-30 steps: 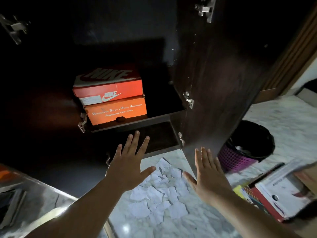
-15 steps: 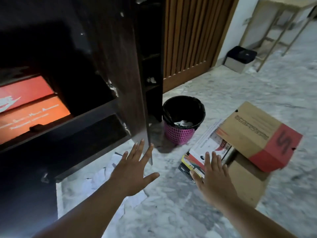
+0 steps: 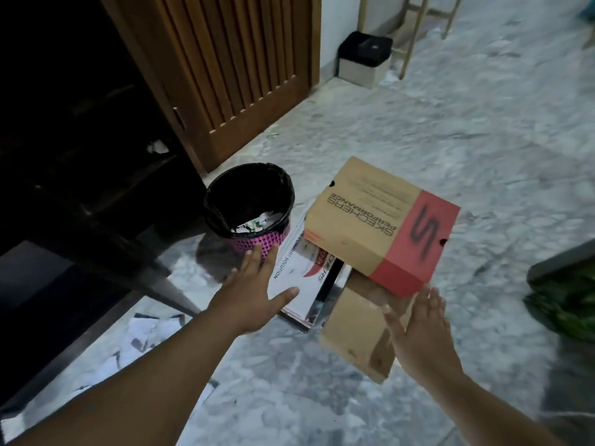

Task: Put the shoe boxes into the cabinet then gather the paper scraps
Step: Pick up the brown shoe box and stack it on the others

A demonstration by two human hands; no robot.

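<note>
Lying between both open hands [image 3: 335, 313], Skechers shoe box [image 3: 380, 220].

A round bin [image 3: 257, 244] with a pink mesh wall and a black liner stands on the marbled floor [image 3: 467, 123], holding crumpled white rubbish. Behind it rises a slatted wooden door [image 3: 244, 66]. Farther back, near the wall, sits a small box with a black lid [image 3: 363, 57], beside pale wooden legs [image 3: 413, 30]. Something green [image 3: 566, 300] lies at the right edge.
</note>
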